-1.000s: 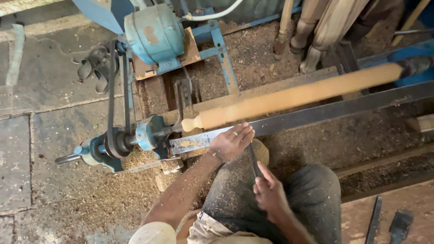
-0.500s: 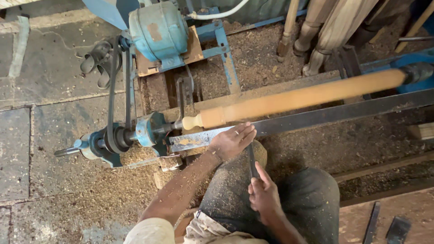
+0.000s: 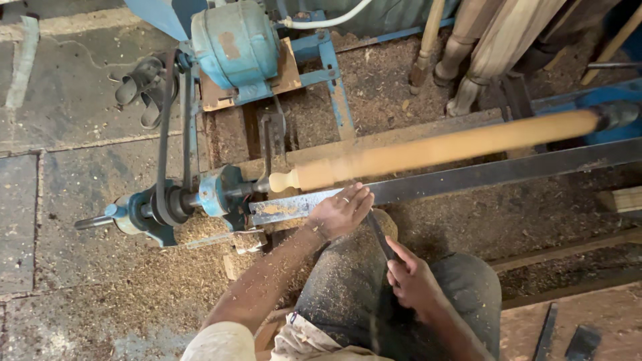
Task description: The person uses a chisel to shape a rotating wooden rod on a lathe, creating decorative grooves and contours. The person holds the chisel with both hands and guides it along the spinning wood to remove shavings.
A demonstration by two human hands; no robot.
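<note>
Already the long wooden spindle (image 3: pixel 435 148) mounted on the lathe looks rounded smooth with a knob at its headstock end, while the left hand (image 3: pixel 340 212) rests flat-fingered on the steel tool rest (image 3: pixel 508 172) and the right hand (image 3: pixel 412 281) grips a turning chisel (image 3: pixel 378 234).

The person wears a pale, cream-coloured short sleeve (image 3: pixel 224 341) on the left arm, with both forearms bare and flecked with sawdust. Dark grey trousers (image 3: pixel 401 301), dusted all over with fine wood shavings, cover the knees. The left hand (image 3: pixel 340 212) carries a thin ring on one finger; the right hand (image 3: pixel 413 284) is bare.
</note>
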